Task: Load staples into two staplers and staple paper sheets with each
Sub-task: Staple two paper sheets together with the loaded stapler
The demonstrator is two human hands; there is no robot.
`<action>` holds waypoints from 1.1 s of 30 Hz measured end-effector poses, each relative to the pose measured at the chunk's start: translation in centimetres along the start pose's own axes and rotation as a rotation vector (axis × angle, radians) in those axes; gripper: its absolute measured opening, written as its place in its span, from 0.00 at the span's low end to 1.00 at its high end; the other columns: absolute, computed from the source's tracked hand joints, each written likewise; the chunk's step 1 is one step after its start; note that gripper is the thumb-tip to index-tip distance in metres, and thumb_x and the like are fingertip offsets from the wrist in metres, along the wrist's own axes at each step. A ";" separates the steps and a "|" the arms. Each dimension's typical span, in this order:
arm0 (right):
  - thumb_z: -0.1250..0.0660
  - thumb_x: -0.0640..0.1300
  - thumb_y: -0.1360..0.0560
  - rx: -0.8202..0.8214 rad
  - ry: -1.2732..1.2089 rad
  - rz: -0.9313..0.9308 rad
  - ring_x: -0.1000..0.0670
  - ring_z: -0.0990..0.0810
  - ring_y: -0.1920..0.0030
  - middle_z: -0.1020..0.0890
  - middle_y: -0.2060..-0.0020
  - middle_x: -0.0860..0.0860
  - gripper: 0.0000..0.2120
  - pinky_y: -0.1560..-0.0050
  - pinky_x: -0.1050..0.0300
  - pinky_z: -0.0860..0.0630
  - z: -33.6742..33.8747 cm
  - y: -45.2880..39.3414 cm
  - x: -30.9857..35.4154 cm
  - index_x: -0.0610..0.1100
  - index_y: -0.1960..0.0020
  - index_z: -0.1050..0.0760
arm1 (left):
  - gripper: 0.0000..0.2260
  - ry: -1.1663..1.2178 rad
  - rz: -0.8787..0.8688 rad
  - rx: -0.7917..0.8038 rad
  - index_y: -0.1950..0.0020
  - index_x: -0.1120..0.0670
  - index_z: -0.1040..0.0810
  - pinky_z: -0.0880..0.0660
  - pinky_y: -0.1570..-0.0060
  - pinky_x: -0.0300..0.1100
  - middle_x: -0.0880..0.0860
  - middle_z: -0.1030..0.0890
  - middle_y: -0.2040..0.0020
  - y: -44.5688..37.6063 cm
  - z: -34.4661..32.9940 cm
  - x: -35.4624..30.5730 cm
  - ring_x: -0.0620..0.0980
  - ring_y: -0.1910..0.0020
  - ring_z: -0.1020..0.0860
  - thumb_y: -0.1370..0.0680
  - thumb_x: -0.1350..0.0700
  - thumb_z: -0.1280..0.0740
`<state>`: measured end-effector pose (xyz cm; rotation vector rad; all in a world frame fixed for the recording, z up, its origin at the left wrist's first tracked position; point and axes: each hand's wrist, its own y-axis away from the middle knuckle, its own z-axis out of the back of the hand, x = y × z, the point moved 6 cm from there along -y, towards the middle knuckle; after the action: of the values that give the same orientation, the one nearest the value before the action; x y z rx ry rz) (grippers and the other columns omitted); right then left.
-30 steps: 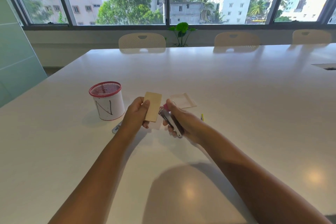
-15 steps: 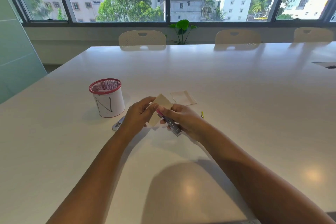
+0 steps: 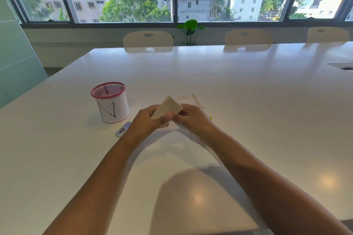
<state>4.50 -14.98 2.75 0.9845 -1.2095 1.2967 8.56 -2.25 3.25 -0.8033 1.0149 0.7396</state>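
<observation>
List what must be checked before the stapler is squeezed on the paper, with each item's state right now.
1. Paper sheets held by the left hand: ok, pinched at the lower edge.
2. Right hand at the paper's right edge: ok, touching it.
3. Stapler seated over the paper's edge: cannot tell, the right hand hides the stapler.
4. Fingers clear of the stapler's mouth: cannot tell, both thumbs meet close under the paper.
5. Second stapler within reach on the table: ok, lying beside the mesh cup.
6. Staples loaded: cannot tell.
</observation>
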 end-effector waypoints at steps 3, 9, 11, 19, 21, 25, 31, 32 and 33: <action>0.31 0.45 0.27 -0.039 0.062 0.052 0.68 0.23 0.68 0.19 0.62 0.54 0.13 0.66 0.78 0.32 0.4 -0.2 0.2 0.40 0.45 0.21 | 0.37 0.049 -0.003 -0.004 0.44 0.52 0.23 0.21 0.53 0.41 0.54 0.18 0.51 -0.1 -0.1 0.1 0.49 0.54 0.19 0.44 0.29 0.31; 0.30 0.44 0.28 -0.077 0.030 0.017 0.66 0.23 0.70 0.20 0.64 0.55 0.13 0.67 0.75 0.30 0.4 -0.7 -0.3 0.37 0.46 0.22 | 0.25 0.066 0.015 -0.031 0.49 0.47 0.23 0.23 0.53 0.41 0.52 0.19 0.52 -0.1 -0.7 0.2 0.49 0.53 0.21 0.39 0.35 0.34; 0.30 0.44 0.28 -0.077 0.026 0.010 0.62 0.21 0.66 0.19 0.63 0.53 0.13 0.62 0.70 0.27 0.2 -0.8 -0.4 0.38 0.47 0.21 | 0.23 0.055 0.017 -0.039 0.50 0.45 0.23 0.24 0.53 0.41 0.51 0.19 0.52 -0.1 -0.7 0.2 0.48 0.53 0.21 0.39 0.35 0.35; 0.29 0.44 0.28 -0.087 -0.023 -0.010 0.52 0.20 0.59 0.18 0.60 0.47 0.10 0.53 0.59 0.24 0.1 -0.7 -0.2 0.39 0.50 0.21 | 0.27 0.020 -0.002 -0.054 0.53 0.44 0.23 0.24 0.58 0.34 0.48 0.19 0.55 -0.2 -0.5 -0.1 0.47 0.54 0.21 0.44 0.29 0.34; 0.30 0.44 0.27 -0.087 -0.042 -0.011 0.56 0.20 0.64 0.18 0.63 0.49 0.08 0.59 0.65 0.25 0.1 -0.4 0.0 0.40 0.52 0.21 | 0.33 0.004 0.006 -0.063 0.53 0.44 0.23 0.23 0.61 0.31 0.47 0.19 0.56 -0.3 -0.5 0.0 0.47 0.55 0.20 0.48 0.23 0.36; 0.31 0.50 0.28 -0.107 0.067 -0.034 0.58 0.21 0.65 0.19 0.63 0.53 0.14 0.68 0.74 0.28 0.6 0.1 0.6 0.41 0.48 0.21 | 0.34 0.034 0.017 -0.102 0.56 0.41 0.24 0.22 0.64 0.32 0.44 0.19 0.59 -0.3 -0.5 -0.3 0.44 0.59 0.19 0.53 0.21 0.37; 0.32 0.56 0.28 -0.136 0.140 -0.062 0.56 0.22 0.66 0.19 0.64 0.53 0.18 0.72 0.73 0.28 0.8 0.3 0.7 0.42 0.48 0.21 | 0.36 0.107 0.011 -0.076 0.51 0.41 0.24 0.20 0.58 0.38 0.47 0.18 0.52 -0.1 -0.6 -0.4 0.46 0.55 0.18 0.51 0.24 0.34; 0.32 0.56 0.28 -0.137 0.117 -0.065 0.55 0.21 0.66 0.18 0.63 0.52 0.17 0.70 0.71 0.27 0.8 0.3 0.7 0.43 0.49 0.21 | 0.37 0.132 0.016 -0.080 0.49 0.43 0.23 0.20 0.56 0.39 0.49 0.18 0.50 -0.1 -0.5 -0.3 0.48 0.53 0.18 0.51 0.25 0.33; 0.31 0.56 0.29 -0.136 0.079 -0.066 0.54 0.20 0.66 0.18 0.65 0.52 0.16 0.67 0.67 0.25 0.8 0.3 0.7 0.44 0.51 0.20 | 0.38 0.163 0.025 -0.091 0.46 0.45 0.24 0.20 0.55 0.41 0.51 0.18 0.48 -0.1 -0.3 -0.1 0.50 0.51 0.18 0.50 0.26 0.31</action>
<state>4.02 -15.59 3.50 0.8603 -1.1783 1.1750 8.50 -2.62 3.31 -0.9426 1.1451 0.7550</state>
